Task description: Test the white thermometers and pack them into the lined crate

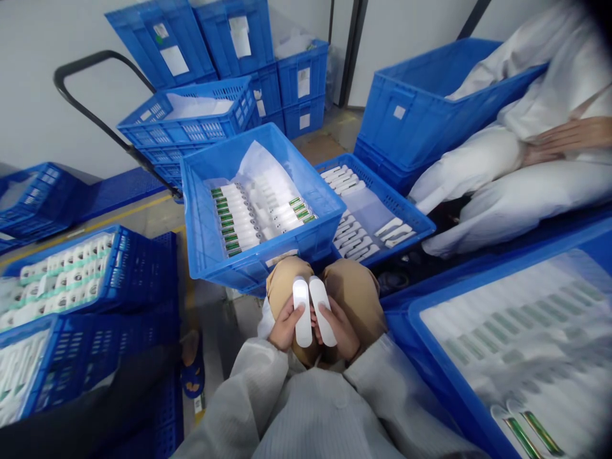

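Note:
Just above my knees, my left hand (287, 326) is closed around a long white rounded piece (302, 319), its thumb lying on the face. A second white piece (321, 309), much the same in shape, is gripped by my right hand (340, 328). The two pieces stand side by side, tilted slightly apart at the bottom, with plain white faces up. Beyond my knees is a deep blue crate (194, 223) holding rows of white parts (236, 220), some with green strips. My fingers behind the pieces are partly hidden.
A shallow blue crate (423, 224) of white parts sits right of the deep one. Another crate (421, 319) with parts is at my right side. Stacked crates (148, 274) stand left. A person in white (507, 178) sits at the upper right.

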Tool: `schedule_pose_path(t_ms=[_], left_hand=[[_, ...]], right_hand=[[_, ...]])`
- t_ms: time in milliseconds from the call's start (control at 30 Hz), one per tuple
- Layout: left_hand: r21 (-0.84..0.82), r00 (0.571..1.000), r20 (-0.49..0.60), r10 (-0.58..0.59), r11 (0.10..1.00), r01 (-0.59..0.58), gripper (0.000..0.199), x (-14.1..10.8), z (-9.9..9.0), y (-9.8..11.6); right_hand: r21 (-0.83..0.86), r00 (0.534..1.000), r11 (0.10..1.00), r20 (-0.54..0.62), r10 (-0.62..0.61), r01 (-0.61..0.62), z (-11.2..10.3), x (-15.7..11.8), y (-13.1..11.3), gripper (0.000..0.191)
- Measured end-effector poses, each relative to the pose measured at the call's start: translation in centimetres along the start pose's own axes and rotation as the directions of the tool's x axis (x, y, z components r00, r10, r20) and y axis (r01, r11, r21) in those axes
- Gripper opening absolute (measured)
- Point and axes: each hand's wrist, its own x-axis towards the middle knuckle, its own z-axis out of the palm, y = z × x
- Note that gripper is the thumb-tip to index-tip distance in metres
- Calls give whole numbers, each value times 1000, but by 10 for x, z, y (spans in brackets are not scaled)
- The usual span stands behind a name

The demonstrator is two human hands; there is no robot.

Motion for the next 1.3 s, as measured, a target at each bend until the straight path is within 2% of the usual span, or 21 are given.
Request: schedule_pose_path(t_ms=[100, 167, 300, 400, 667, 833, 1100, 1300], left_hand=[[40, 1000, 2, 13, 999, -14, 72, -3, 0, 1], [43, 999, 3, 33, 999, -33, 87, -6, 1, 5], [17, 994, -10, 113, 993, -113, 104, -12, 3, 16], [-18, 988, -37, 152, 988, -153, 104, -16, 2, 23], [-91, 987, -71, 141, 985, -147, 94, -19, -1, 27], [-114, 992, -58, 112, 986, -118, 92, -18, -2, 27], [-125, 989, -106, 102, 985, -115, 93, -18, -5, 27], [-115, 990, -106, 97, 987, -109, 91, -20, -4, 28]], right_hand=[[20, 1000, 1000, 15, 8, -8, 3, 2, -1, 50], [50, 999, 999, 33, 17, -18, 6, 4, -4, 47], [123, 986, 991, 164, 36, -56, 12, 9, -9, 40], [145, 973, 985, 222, 64, -98, 13, 12, -9, 41], [154, 973, 979, 209, 102, -136, 13, 12, -4, 47], [177, 973, 973, 204, 110, -147, 12, 12, -4, 44], [270, 956, 937, 247, 156, -222, 7, 12, -3, 39], [220, 962, 953, 221, 159, -208, 7, 12, -2, 41]])
